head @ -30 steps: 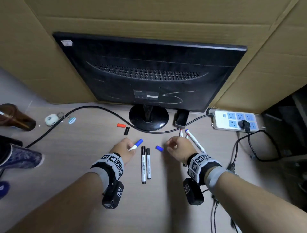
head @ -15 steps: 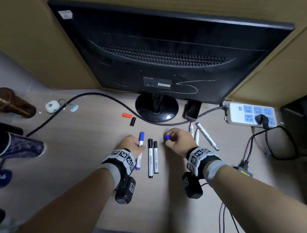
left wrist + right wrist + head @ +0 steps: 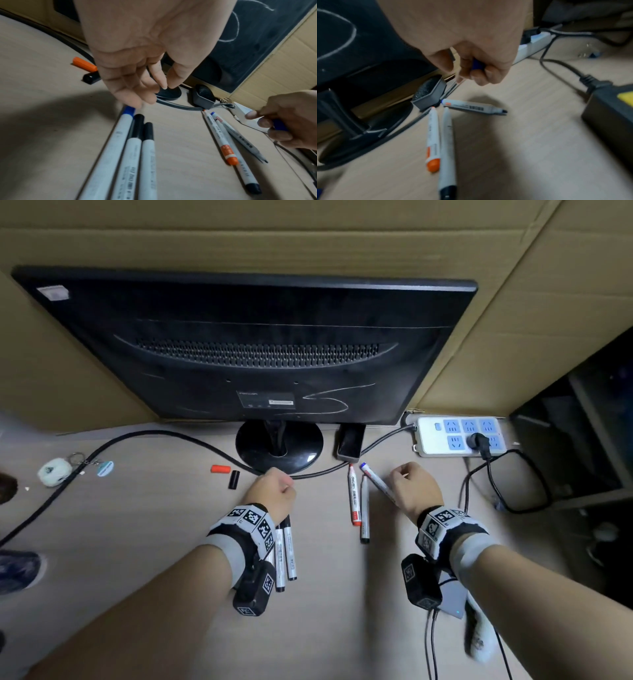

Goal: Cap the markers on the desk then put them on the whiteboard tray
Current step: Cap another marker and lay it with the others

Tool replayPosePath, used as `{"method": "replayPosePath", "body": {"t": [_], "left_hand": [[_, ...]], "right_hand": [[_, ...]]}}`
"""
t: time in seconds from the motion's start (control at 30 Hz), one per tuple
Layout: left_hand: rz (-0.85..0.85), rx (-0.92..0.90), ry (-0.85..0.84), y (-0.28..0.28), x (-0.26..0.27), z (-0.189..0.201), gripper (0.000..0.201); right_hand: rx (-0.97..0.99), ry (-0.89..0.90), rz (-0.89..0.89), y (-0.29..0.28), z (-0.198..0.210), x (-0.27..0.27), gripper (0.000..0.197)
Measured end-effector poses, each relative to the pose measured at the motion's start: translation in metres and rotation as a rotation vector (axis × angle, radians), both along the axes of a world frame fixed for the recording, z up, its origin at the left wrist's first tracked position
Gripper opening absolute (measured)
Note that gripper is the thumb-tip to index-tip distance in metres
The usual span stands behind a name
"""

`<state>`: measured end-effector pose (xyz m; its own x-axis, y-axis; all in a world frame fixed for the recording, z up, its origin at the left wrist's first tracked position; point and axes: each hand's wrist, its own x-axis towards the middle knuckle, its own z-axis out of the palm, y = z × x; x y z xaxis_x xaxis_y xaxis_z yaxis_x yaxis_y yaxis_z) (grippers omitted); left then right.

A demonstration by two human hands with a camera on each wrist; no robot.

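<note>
The head camera is looking steeply down at the desk from above; both wrist cameras are skimming low over it, sharing the uncapped markers beside the monitor base.

Black monitor seen from the rear, on a round stand, against cardboard panels. A black cable crosses the desk. White power strip at right, one plug inserted. Keyring at left. Dark power adapter near the right edge.
</note>
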<state>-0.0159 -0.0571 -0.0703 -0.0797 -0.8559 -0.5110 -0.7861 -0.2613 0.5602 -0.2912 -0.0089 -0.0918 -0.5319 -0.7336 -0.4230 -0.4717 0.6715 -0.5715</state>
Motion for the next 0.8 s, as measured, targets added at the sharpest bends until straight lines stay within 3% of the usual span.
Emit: {"method": "replayPosePath", "body": {"t": [0.17, 0.33, 0.5, 0.63, 0.8], "left_hand": [[-0.073, 0.095, 0.180, 0.006, -0.022, -0.006, 0.016], [-0.104, 0.121, 0.199, 0.010, -0.027, -0.007, 0.018], [-0.155, 0.002, 0.222, 0.005, -0.035, 0.002, 0.021], [-0.233, -0.037, 0.284, 0.001, -0.047, 0.015, 0.044], [-0.389, 0.049, 0.180, 0.001, -0.043, 0.024, 0.021]], "right_hand": [[0.150, 0.121, 0.103, 0.015, -0.018, -0.011, 0.023], [0.217, 0.173, 0.174, 0.023, -0.022, -0.013, 0.015], [0.053, 0.121, 0.200, 0.025, 0.001, -0.013, 0.019], [-0.074, 0.027, 0.492, 0.021, 0.022, -0.001, 0.018], [-0.126, 0.016, 0.649, 0.010, 0.037, 0.017, 0.014]]}}
